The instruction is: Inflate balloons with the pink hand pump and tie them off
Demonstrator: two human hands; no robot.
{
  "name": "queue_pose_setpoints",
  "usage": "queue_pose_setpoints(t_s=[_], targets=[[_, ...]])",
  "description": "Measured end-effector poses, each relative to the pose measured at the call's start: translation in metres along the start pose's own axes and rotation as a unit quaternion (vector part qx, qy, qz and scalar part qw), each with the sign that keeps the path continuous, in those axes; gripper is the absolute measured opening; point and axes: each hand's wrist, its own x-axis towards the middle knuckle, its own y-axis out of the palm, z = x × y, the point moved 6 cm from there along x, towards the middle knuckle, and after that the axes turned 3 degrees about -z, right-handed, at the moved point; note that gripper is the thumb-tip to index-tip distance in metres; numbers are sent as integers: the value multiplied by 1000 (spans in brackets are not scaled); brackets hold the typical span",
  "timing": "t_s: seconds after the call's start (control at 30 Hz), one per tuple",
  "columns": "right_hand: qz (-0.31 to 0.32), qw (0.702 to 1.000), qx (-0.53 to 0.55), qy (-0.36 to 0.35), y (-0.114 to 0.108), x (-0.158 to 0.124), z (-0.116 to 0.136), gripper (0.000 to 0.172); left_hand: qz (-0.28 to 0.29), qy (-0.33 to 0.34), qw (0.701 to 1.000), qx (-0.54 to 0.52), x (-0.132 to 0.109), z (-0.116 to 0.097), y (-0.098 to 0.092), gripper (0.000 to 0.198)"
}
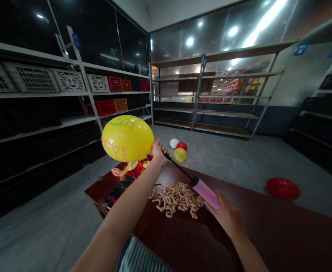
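My left hand (pixel 159 153) pinches the neck of an inflated yellow printed balloon (pixel 127 138) around the black nozzle of a hand pump (pixel 207 193). My right hand (pixel 225 219) grips the pump's pink barrel, which points up and to the left across the table. Below the pump lies a heap of uninflated tan modelling balloons (pixel 179 200) on the dark reddish-brown table (pixel 268 234). A smaller pile of yellow, red and pink balloons (pixel 133 169) lies beyond my left forearm.
A dark phone (pixel 123 187), partly blurred, lies by the table's left edge. Past the table, a white balloon (pixel 174 143), red balloons (pixel 181 146) (pixel 282 188) and a yellow balloon (pixel 180 155) rest on the grey floor. Metal shelves with plastic crates (pixel 115 84) line the walls.
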Motion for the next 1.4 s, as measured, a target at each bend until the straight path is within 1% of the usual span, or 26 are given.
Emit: queue_pose_setpoints(t_s=[0.13,0.27,0.33,0.43,0.5,0.57,0.6,0.67,0.73,0.9,0.93,1.0,1.03,1.1,1.23,1.4], targets=[[-21,1000,5,23,-2,-1,-6,41,12,19,1000,6,-4,11,15,45],[-11,999,10,41,-2,0,-7,37,31,26,999,17,-9,28,28,45],[-7,999,15,47,-1,0,-6,36,41,18,999,27,-15,45,32,45],[-7,998,17,58,0,0,-6,36,46,1,998,44,-28,81,32,44],[-3,998,12,67,0,-1,-8,36,38,-12,998,55,-36,108,29,42],[-3,997,4,78,-1,-1,-10,36,24,-19,998,64,-43,130,25,43],[-3,997,0,82,-2,-2,-11,36,17,-20,997,66,-45,138,23,43],[-1,996,-6,88,-4,-1,-11,35,5,-19,998,68,-45,145,20,42],[5,996,-5,89,-5,0,-10,34,-3,-18,997,69,-43,145,17,41],[5,998,-12,66,-2,2,-5,38,-46,-31,996,75,-39,133,5,40],[5,998,-15,57,0,2,-4,40,-54,-37,995,75,-40,131,3,38],[5,999,-21,43,3,0,-3,42,-63,-51,994,74,-42,128,-1,26],[8,999,-24,39,4,-2,-3,43,-66,-57,993,73,-43,126,-2,24],[13,999,-32,33,7,-4,-3,44,-69,-68,993,72,-42,121,-4,32],[20,999,-43,18,11,-9,-4,45,-70,-68,993,66,-34,102,-10,35],[23,999,-41,8,11,-8,-4,46,-67,-40,996,50,-21,69,-18,39]])
